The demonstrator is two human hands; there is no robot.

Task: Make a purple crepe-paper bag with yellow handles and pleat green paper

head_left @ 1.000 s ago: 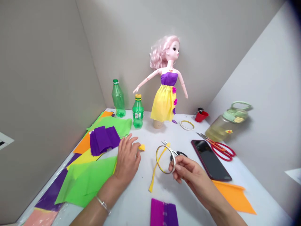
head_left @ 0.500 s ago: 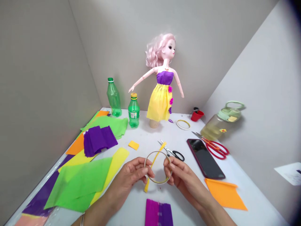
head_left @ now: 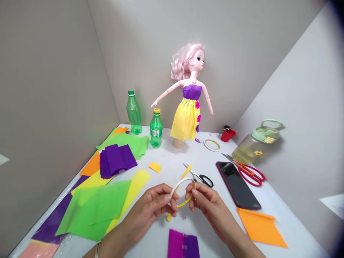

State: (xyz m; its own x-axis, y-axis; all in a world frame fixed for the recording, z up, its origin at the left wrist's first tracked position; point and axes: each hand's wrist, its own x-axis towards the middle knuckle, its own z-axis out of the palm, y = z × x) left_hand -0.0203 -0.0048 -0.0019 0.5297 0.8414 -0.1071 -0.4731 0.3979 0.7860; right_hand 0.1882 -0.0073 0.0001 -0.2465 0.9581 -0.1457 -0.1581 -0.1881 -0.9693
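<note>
A narrow roll of white tape with a yellow core is held up between my two hands. My left hand pinches its left rim, and my right hand grips the right rim. Beneath it on the table lies a thin yellow paper strip, partly hidden by the roll and my fingers. Small black-handled scissors rest just beyond my right hand. A small yellow paper piece lies past my left hand. Closer to me is a magenta and purple folded piece.
A doll in a purple and yellow dress stands at the back, beside two green bottles. Coloured paper sheets cover the left side. To the right are a phone, red scissors, a water bottle and another tape roll.
My left hand has come from the small yellow piece to the tape roll, joining my right hand. Since half a second ago the roll has been turned, showing its white outer face.
</note>
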